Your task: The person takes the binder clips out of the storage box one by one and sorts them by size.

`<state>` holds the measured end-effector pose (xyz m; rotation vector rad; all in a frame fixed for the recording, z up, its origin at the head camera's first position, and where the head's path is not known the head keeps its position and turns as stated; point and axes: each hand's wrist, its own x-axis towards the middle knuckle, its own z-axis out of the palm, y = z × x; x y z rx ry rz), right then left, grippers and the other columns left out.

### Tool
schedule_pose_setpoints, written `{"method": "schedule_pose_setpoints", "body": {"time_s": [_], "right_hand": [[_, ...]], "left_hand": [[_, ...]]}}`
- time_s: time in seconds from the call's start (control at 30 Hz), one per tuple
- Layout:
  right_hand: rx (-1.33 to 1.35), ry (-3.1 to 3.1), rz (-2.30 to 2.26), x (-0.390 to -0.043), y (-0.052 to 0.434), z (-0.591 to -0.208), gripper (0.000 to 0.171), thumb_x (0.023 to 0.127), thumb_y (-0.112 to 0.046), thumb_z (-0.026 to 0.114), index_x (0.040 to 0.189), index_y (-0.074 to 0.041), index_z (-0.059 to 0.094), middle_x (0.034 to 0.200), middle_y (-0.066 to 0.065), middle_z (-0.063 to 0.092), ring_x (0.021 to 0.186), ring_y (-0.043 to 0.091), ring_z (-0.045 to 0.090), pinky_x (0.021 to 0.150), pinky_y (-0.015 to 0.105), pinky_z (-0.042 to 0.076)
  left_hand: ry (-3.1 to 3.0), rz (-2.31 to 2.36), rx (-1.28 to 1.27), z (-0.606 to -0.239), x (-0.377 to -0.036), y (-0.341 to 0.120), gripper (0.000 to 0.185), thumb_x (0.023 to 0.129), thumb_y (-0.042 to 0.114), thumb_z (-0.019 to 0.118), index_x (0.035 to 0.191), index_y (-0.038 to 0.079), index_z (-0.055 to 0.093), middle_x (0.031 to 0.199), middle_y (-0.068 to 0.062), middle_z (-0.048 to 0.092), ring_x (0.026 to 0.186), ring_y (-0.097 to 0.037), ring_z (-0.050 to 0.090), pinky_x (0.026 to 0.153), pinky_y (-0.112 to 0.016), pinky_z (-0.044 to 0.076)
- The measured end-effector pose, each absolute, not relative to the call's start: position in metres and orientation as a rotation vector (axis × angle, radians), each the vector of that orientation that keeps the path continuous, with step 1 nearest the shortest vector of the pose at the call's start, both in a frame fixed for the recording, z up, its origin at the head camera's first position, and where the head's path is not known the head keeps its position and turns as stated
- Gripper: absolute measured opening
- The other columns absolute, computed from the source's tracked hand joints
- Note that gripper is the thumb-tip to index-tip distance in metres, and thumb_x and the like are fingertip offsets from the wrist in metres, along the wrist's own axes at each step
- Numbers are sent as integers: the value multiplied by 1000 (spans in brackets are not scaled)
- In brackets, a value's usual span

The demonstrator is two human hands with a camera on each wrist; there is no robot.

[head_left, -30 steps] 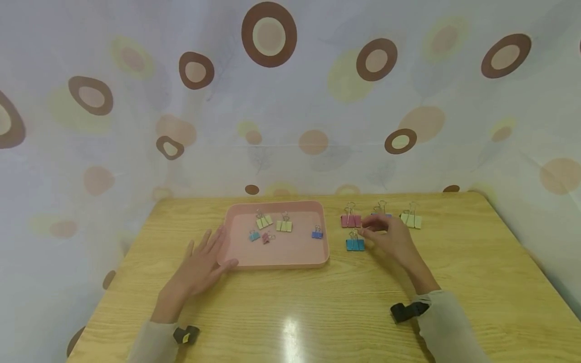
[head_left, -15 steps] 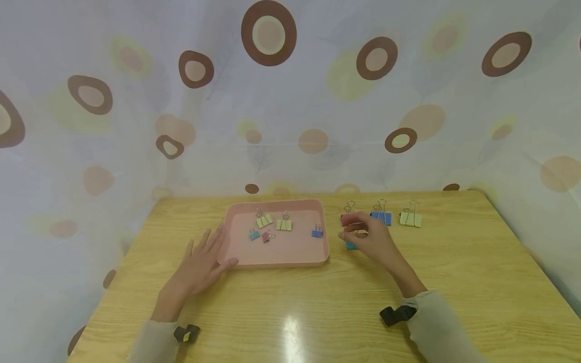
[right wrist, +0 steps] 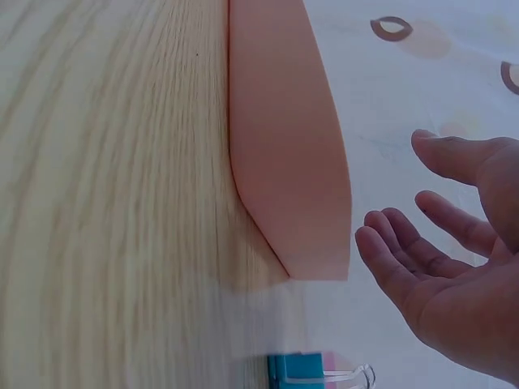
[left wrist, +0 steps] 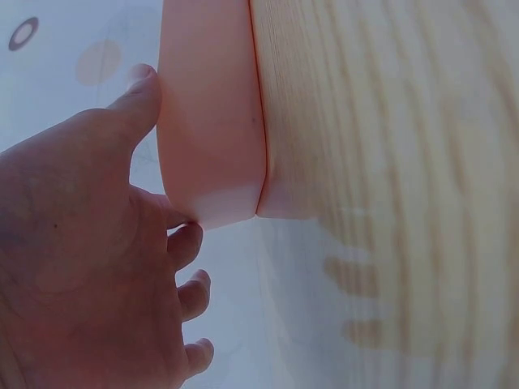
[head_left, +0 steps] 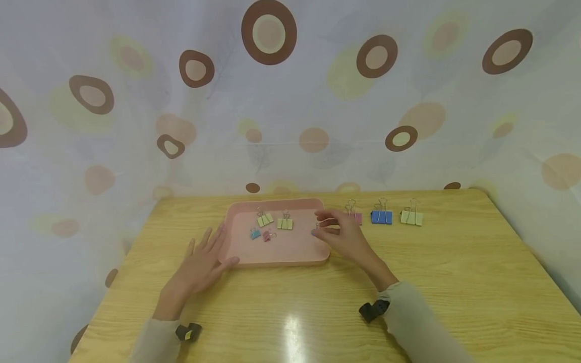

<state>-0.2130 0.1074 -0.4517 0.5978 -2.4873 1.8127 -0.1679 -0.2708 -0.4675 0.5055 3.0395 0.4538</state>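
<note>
A pink tray (head_left: pixel 277 262) lies mid-table and holds two yellow binder clips (head_left: pixel 285 223), a small teal clip (head_left: pixel 255 233) and a small pink clip (head_left: pixel 268 235). My left hand (head_left: pixel 211 249) lies flat on the table, with its thumb against the tray's (left wrist: pixel 211 121) near left corner. My right hand (head_left: pixel 333 229) hovers over the tray's right end, its fingers spread and relaxed (right wrist: pixel 454 243), with nothing seen in them. A teal clip (right wrist: pixel 296 369) lies on the table just right of the tray (right wrist: pixel 284 162); the hand hides it in the head view.
A pink clip (head_left: pixel 357 218), a blue clip (head_left: pixel 381 217) and a yellow clip (head_left: pixel 411 217) stand in a row right of the tray. A patterned curtain hangs behind and beside the wooden table (head_left: pixel 454 282).
My right hand has moved left from the loose clips to the tray's right end, and now covers the teal clip in the head view. The left hand has stayed put.
</note>
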Motion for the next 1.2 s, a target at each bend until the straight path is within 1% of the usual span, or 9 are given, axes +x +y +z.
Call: {"method": "schedule_pose_setpoints", "body": {"time_s": [0.1, 0.3, 0.4, 0.53, 0.83, 0.97, 1.07, 1.2], "right_hand": [[618, -2494, 1814, -218, 96, -453, 50, 93, -12, 78, 138, -1, 58, 131, 26, 59, 118, 42, 61, 100, 52, 53], [695, -2499, 1724, -229, 76, -456, 55, 91, -7, 78, 141, -1, 55, 126, 24, 60, 115, 43, 62, 98, 51, 54], [685, -2532, 1717, -234, 65, -455, 60, 90, -7, 80, 143, -2, 54, 127, 24, 59, 115, 41, 62, 97, 51, 55], [602, -2619, 1710, -240, 53, -453, 65, 87, -10, 83, 144, -5, 54, 129, 23, 59, 115, 37, 63, 96, 49, 55], [598, -2640, 1750, -254, 36, -462, 62, 86, -3, 82, 142, 0, 55, 123, 26, 56, 114, 41, 61, 96, 48, 55], [561, -2709, 1614, -257, 31, -463, 63, 86, -5, 83, 142, -1, 56, 120, 23, 61, 111, 39, 64, 95, 48, 55], [525, -2770, 1486, -261, 27, -465, 61, 85, -6, 84, 140, -2, 58, 117, 19, 65, 107, 34, 66, 94, 45, 56], [485, -2837, 1443, -264, 23, -468, 58, 87, -5, 81, 140, -4, 58, 117, 15, 67, 108, 30, 64, 96, 43, 54]], "left_hand": [[3039, 456, 504, -468, -168, -272, 85, 104, 56, 50, 163, 2, 21, 170, -13, 16, 155, -44, 11, 118, -72, 7], [3042, 464, 503, -468, -168, -274, 85, 103, 55, 50, 163, 2, 21, 170, -13, 16, 155, -44, 12, 118, -72, 7], [3043, 466, 500, -468, -167, -275, 85, 103, 55, 51, 163, 2, 21, 170, -13, 17, 155, -44, 12, 118, -72, 7], [3042, 469, 499, -468, -167, -275, 85, 104, 56, 50, 163, 2, 21, 170, -13, 16, 155, -44, 12, 118, -72, 6], [3042, 468, 499, -468, -168, -275, 85, 104, 57, 49, 164, 4, 20, 171, -10, 13, 155, -43, 11, 119, -70, 6], [3045, 471, 499, -467, -169, -275, 85, 103, 57, 50, 163, 4, 21, 171, -10, 14, 155, -43, 12, 118, -71, 7], [3045, 466, 501, -467, -169, -274, 84, 104, 56, 50, 163, 4, 22, 171, -10, 14, 155, -43, 12, 118, -72, 7], [3046, 472, 506, -466, -168, -273, 84, 104, 55, 51, 163, 3, 23, 171, -11, 15, 155, -44, 13, 118, -72, 8]]}}
